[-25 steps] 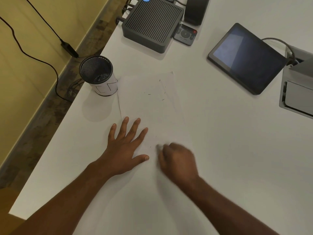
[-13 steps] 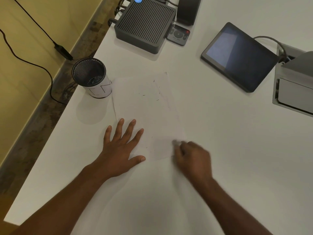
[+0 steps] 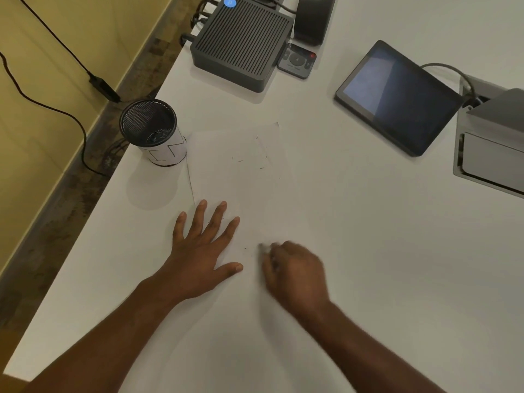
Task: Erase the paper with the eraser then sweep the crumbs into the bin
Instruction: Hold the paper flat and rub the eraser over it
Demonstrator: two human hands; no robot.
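A white sheet of paper (image 3: 241, 177) lies on the white table, with faint pencil marks near its far end. My left hand (image 3: 201, 245) lies flat with fingers spread on the paper's near left corner. My right hand (image 3: 295, 270) is blurred and closed around a small pale eraser (image 3: 263, 247), whose tip touches the paper near its near edge. A small black mesh bin (image 3: 150, 129) with a white wrap stands just beyond the paper's far left corner. A few dark specks lie on the paper between my hands.
A dark ribbed box (image 3: 241, 41), a remote (image 3: 297, 61) and a speaker (image 3: 312, 15) stand at the back. A dark tablet (image 3: 397, 97) with a cable and a grey cable hatch (image 3: 490, 148) are at the right. The table's left edge runs close to the bin.
My right hand with the eraser swung right across the paper's near edge and has come back left toward my left thumb. My left hand has stayed pressed on the paper.
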